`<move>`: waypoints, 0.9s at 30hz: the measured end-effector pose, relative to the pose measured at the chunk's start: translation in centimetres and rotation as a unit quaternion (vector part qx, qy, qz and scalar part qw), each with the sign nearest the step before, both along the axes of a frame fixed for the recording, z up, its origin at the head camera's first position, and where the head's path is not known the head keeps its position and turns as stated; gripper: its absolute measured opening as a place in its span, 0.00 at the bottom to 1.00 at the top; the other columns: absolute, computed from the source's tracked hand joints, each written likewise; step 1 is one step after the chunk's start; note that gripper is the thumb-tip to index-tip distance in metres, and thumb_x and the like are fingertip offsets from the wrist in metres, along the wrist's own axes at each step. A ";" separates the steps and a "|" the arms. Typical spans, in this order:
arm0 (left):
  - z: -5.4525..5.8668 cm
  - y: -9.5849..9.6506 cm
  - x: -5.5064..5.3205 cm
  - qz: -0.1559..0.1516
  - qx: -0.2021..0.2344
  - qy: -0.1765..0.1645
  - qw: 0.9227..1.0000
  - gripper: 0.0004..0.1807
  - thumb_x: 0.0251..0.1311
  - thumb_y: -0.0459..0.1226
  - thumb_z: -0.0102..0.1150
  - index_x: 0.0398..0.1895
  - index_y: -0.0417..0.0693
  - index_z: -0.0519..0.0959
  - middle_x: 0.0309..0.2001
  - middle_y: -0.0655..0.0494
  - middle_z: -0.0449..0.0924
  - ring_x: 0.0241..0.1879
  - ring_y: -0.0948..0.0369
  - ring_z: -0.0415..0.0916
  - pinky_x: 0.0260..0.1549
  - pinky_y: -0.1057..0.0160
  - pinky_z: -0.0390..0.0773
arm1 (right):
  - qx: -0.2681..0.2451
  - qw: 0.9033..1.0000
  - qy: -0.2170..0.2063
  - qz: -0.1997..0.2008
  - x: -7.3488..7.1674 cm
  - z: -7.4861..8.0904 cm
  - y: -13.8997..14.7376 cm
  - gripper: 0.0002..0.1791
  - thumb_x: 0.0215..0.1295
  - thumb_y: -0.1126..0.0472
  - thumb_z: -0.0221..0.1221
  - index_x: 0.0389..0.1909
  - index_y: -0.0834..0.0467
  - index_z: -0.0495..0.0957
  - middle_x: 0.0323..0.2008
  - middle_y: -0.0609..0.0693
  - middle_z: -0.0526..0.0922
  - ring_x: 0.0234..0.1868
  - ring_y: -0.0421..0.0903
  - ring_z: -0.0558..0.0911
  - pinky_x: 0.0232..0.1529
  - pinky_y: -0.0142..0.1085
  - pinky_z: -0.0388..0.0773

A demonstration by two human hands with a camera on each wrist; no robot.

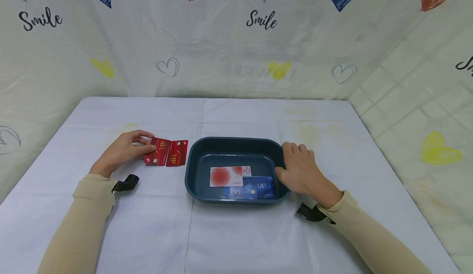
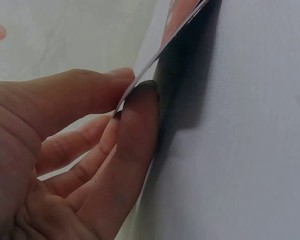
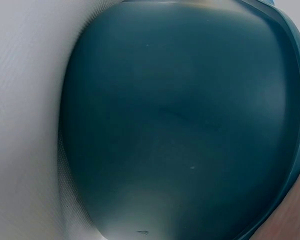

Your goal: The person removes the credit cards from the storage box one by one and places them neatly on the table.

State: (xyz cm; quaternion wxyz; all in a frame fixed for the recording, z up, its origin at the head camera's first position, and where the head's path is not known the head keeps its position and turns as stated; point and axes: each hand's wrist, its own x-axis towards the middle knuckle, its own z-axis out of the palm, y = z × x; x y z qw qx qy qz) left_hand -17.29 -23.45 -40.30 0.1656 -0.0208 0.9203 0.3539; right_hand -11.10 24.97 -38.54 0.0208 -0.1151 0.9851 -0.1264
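Observation:
Left of a dark teal plastic basin (image 1: 236,139), my left hand (image 1: 123,151) pinches a red VIP card (image 1: 159,156) at its edge, between thumb and fingers. In the left wrist view that card (image 2: 157,56) is seen edge-on, tilted above the white cloth. A second red VIP card (image 1: 177,154) lies beside it, close to the basin. My right hand (image 1: 301,169) grips the basin's right end, thumb over the rim. The right wrist view is filled by the basin's outer wall (image 3: 180,120). Inside, a white card with red circles (image 1: 226,177) overlaps blue VIP cards (image 1: 264,187).
A white cloth (image 1: 148,233) covers the table. Behind it hangs a pale sheet (image 1: 221,40) printed with hearts and lettering, and it continues along the right side. Dark straps (image 1: 126,183) stick out at both sleeve cuffs.

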 end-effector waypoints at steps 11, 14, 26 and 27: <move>0.5 0.2 0.2 -0.009 -0.011 0.004 1.000 0.38 0.69 0.59 0.59 0.74 0.49 0.66 0.67 0.37 0.72 0.57 0.47 0.80 0.52 0.51 0.85 | -0.001 1.000 -0.001 -0.001 0.1 0.0 0.1 0.14 0.62 0.57 0.50 0.44 0.62 0.66 0.37 0.55 0.70 0.41 0.56 0.64 0.41 0.46 0.55; 0.6 0.2 0.2 -0.013 -0.008 0.008 1.000 0.37 0.71 0.60 0.55 0.74 0.47 0.67 0.66 0.36 0.73 0.48 0.53 0.85 0.51 0.53 0.84 | 0.000 1.000 0.000 -0.001 0.1 0.1 0.1 0.14 0.62 0.57 0.50 0.44 0.62 0.66 0.37 0.55 0.71 0.41 0.56 0.64 0.41 0.46 0.56; 1.0 -0.3 0.2 -0.013 -0.025 0.026 0.999 0.33 0.74 0.60 0.50 0.70 0.49 0.72 0.55 0.40 0.83 0.42 0.56 0.82 0.42 0.65 0.75 | -0.001 1.000 -0.003 0.000 0.0 0.1 0.2 0.15 0.63 0.56 0.50 0.46 0.62 0.66 0.38 0.55 0.71 0.42 0.56 0.65 0.42 0.47 0.57; 1.1 -0.3 0.3 -0.013 -0.025 0.028 0.999 0.33 0.73 0.61 0.50 0.70 0.49 0.72 0.54 0.41 0.83 0.42 0.56 0.82 0.42 0.64 0.75 | -0.001 1.000 -0.005 0.001 0.0 0.1 0.2 0.16 0.63 0.56 0.50 0.46 0.62 0.66 0.38 0.56 0.71 0.42 0.56 0.65 0.42 0.48 0.57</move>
